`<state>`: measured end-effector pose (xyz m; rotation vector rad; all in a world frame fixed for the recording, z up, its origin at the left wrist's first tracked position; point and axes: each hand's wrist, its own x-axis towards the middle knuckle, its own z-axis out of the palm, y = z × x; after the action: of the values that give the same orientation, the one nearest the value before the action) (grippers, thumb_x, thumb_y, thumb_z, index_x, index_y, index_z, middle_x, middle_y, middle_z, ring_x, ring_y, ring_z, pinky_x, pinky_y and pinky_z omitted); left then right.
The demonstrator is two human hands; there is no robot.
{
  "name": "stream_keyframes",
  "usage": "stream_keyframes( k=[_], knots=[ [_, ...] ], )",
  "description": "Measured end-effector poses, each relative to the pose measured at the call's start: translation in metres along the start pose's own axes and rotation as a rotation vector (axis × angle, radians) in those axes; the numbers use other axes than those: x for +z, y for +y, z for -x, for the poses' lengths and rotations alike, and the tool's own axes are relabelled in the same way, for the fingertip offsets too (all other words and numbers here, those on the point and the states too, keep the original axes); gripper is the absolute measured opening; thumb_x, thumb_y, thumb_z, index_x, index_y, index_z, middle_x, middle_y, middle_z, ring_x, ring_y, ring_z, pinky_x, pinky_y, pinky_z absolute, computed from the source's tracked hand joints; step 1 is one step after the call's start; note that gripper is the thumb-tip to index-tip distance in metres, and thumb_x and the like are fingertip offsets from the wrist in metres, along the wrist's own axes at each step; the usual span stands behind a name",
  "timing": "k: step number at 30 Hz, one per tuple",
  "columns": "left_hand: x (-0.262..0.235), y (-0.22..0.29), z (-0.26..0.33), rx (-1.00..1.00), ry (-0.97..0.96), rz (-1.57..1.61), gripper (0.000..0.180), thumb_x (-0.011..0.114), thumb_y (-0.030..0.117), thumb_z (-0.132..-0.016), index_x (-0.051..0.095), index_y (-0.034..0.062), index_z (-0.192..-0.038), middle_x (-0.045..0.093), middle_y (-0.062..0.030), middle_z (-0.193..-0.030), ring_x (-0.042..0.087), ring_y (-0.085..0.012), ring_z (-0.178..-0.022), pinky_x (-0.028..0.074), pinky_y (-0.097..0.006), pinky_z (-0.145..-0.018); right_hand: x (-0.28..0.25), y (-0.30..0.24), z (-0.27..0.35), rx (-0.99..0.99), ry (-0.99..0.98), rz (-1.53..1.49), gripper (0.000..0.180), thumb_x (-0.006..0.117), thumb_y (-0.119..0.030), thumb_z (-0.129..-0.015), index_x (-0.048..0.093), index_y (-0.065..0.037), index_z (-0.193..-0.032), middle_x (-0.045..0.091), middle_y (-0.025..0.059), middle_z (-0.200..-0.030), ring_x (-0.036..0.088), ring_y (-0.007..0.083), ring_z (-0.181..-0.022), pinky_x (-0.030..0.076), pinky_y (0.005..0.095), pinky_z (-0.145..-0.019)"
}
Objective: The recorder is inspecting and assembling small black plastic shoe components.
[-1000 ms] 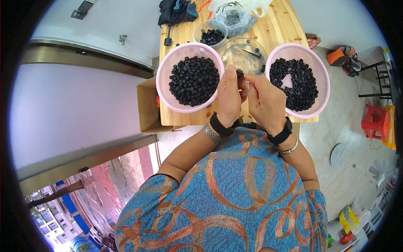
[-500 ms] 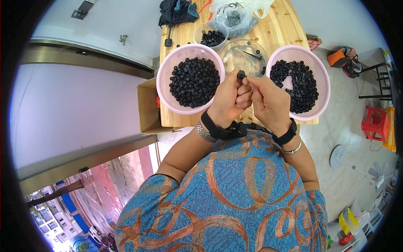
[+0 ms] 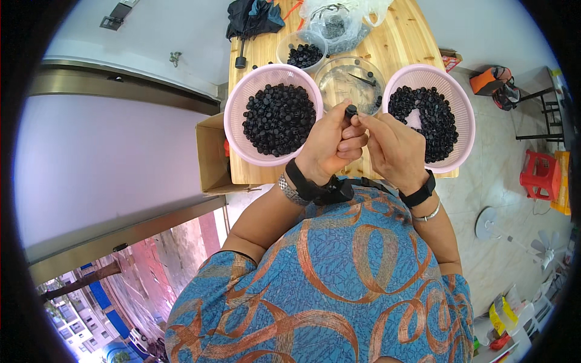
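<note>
Between the thumb and fingers of my left hand (image 3: 333, 145) is a small round black cap (image 3: 350, 111), its top facing up. My right hand (image 3: 396, 148) is closed in a pinch, its fingertips right beside the cap. Whatever those fingertips grip is too small to make out. To the left stands a pink mesh basket (image 3: 229, 118) heaped with black caps (image 3: 278, 118). A second pink basket (image 3: 469, 115), on the right, holds more small black pieces (image 3: 442, 130), with a bare patch of its bottom showing.
Beyond my hands lies a clear round dish (image 3: 336, 81) with dark tweezers (image 3: 362, 79) in it. Behind it are a clear tub (image 3: 283, 53) of black pieces, a plastic bag (image 3: 351, 39) and a folded umbrella (image 3: 251, 21). A cardboard box (image 3: 209, 157) stands left of the wooden table (image 3: 399, 36).
My right hand has shifted slightly right, its fingertips a little farther from the cap's top. The cap has tilted slightly in my left hand, which has otherwise hardly moved.
</note>
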<state>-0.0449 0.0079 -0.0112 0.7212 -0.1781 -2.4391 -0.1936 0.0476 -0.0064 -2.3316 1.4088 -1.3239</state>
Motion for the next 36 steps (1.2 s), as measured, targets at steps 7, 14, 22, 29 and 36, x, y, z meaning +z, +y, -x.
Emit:
stream_keyframes(
  k=[7, 14, 22, 29, 36],
  knots=[
    [0.0, -0.003, -0.001, -0.013, -0.029, 0.073, 0.034, 0.039, 0.034, -0.094, 0.048, 0.0108, -0.071, 0.034, 0.0056, -0.053, 0.03, -0.0048, -0.037, 0.028, -0.016, -0.035, 0.017, 0.001, 0.011, 0.065, 0.092, -0.02, 0.033, 0.058, 0.001, -0.07, 0.059, -0.007, -0.102, 0.056, 0.0055, -0.072, 0.058, 0.0232, -0.061, 0.047, 0.0307, -0.051],
    [0.009, -0.011, -0.002, 0.251, 0.167, -0.149, 0.038, 0.039, 0.039, -0.093, 0.047, 0.0112, -0.069, 0.033, 0.0048, -0.054, 0.029, -0.0064, -0.039, 0.024, -0.018, -0.035, 0.021, 0.005, 0.008, 0.085, 0.138, -0.125, 0.033, 0.058, 0.003, -0.071, 0.057, -0.008, -0.103, 0.057, 0.0074, -0.073, 0.059, 0.0251, -0.062, 0.047, 0.0317, -0.052],
    [0.017, -0.018, -0.004, 0.518, 0.282, -0.4, 0.047, 0.033, 0.045, -0.094, 0.048, 0.0093, -0.069, 0.036, 0.0024, -0.052, 0.032, -0.0082, -0.04, 0.023, -0.02, -0.036, 0.016, 0.0, -0.001, 0.031, 0.17, -0.047, 0.035, 0.058, 0.004, -0.069, 0.057, -0.007, -0.102, 0.053, 0.0067, -0.068, 0.056, 0.0231, -0.056, 0.045, 0.0312, -0.047],
    [0.016, -0.015, -0.005, 0.595, 0.222, -0.535, 0.045, 0.033, 0.043, -0.094, 0.048, 0.0097, -0.068, 0.038, 0.0019, -0.054, 0.034, -0.0087, -0.041, 0.025, -0.021, -0.037, 0.01, -0.001, -0.003, 0.019, 0.145, 0.012, 0.036, 0.06, 0.003, -0.068, 0.057, -0.007, -0.103, 0.052, 0.0066, -0.067, 0.054, 0.0229, -0.055, 0.044, 0.0314, -0.046],
    [0.018, -0.008, -0.003, 0.312, 0.087, -0.206, 0.04, 0.036, 0.043, -0.091, 0.046, 0.0101, -0.07, 0.038, 0.0013, -0.057, 0.031, -0.0095, -0.039, 0.022, -0.021, -0.037, 0.014, 0.001, -0.002, 0.048, 0.189, -0.07, 0.037, 0.059, 0.003, -0.068, 0.057, -0.007, -0.103, 0.052, 0.007, -0.069, 0.055, 0.0235, -0.056, 0.044, 0.032, -0.046]
  ],
)
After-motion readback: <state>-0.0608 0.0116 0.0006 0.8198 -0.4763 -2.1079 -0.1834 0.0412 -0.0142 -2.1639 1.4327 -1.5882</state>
